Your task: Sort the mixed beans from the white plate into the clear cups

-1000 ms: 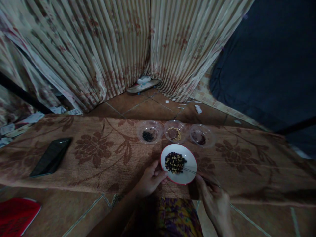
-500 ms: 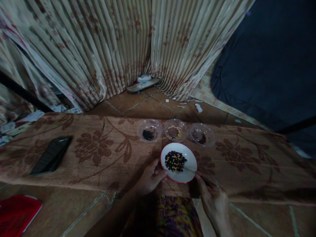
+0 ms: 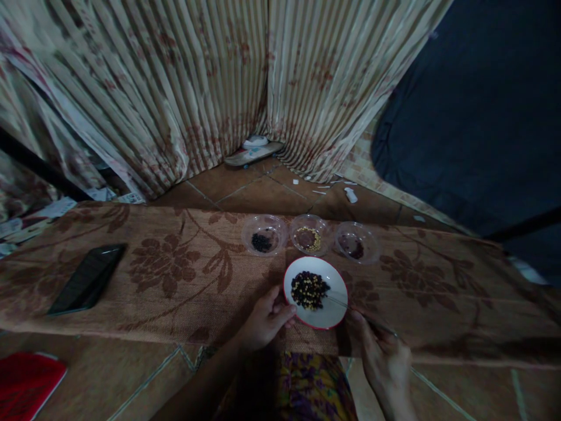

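A white bowl (image 3: 331,313) with a red rim tilts slightly above the near edge of the cloth-covered bench. Inside lies a heap of mixed dark and yellow beans (image 3: 309,289). My left hand (image 3: 267,318) grips the bowl's left rim, thumb on the edge. In my right hand (image 3: 381,345) is a thin two-pronged metal utensil (image 3: 339,302); whether it is tweezers or chopsticks I cannot tell. Its tips reach the right side of the heap. Behind the bowl stand three clear plastic bowls: one with black beans (image 3: 262,242), one with yellow beans (image 3: 314,241), one with dark red beans (image 3: 357,250).
A dark phone (image 3: 87,279) lies on the left of the patterned cloth (image 3: 245,275). Striped curtains (image 3: 210,76) hang behind, with a skateboard (image 3: 253,154) at their foot. White scraps (image 3: 350,195) litter the floor. A red item (image 3: 28,383) lies at lower left.
The whole view has shifted very slightly. The utensil's tips stay at the right of the heap, with its prongs looking a little further apart. Both grips are unchanged.
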`<action>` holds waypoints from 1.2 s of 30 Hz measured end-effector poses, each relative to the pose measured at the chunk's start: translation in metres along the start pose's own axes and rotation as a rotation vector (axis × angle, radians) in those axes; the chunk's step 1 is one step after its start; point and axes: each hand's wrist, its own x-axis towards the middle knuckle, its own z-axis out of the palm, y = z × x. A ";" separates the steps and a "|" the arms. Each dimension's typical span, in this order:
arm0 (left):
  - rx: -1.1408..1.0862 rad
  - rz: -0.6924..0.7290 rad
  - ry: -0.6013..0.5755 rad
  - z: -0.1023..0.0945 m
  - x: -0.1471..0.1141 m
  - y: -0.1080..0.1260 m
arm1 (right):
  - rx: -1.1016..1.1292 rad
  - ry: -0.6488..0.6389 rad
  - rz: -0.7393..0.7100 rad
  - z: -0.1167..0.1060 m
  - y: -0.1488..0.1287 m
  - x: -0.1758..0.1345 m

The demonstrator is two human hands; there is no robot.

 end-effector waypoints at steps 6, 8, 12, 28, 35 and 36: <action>-0.010 -0.007 0.011 -0.001 0.001 -0.007 | 0.041 0.213 0.008 -0.011 -0.007 0.041; -0.021 -0.003 0.021 -0.001 0.002 -0.007 | 0.016 0.303 -0.021 -0.014 -0.006 0.065; -0.027 0.012 0.020 -0.001 0.003 -0.008 | 0.036 0.382 -0.062 -0.012 0.001 0.106; -0.011 -0.014 0.024 -0.001 0.002 -0.006 | 0.272 0.275 0.216 -0.001 0.003 0.039; 0.015 0.000 0.006 -0.001 0.000 -0.004 | 0.165 0.094 0.157 -0.006 -0.003 0.003; 0.018 0.002 0.002 -0.001 0.000 -0.003 | 0.142 0.070 0.103 -0.005 -0.002 0.002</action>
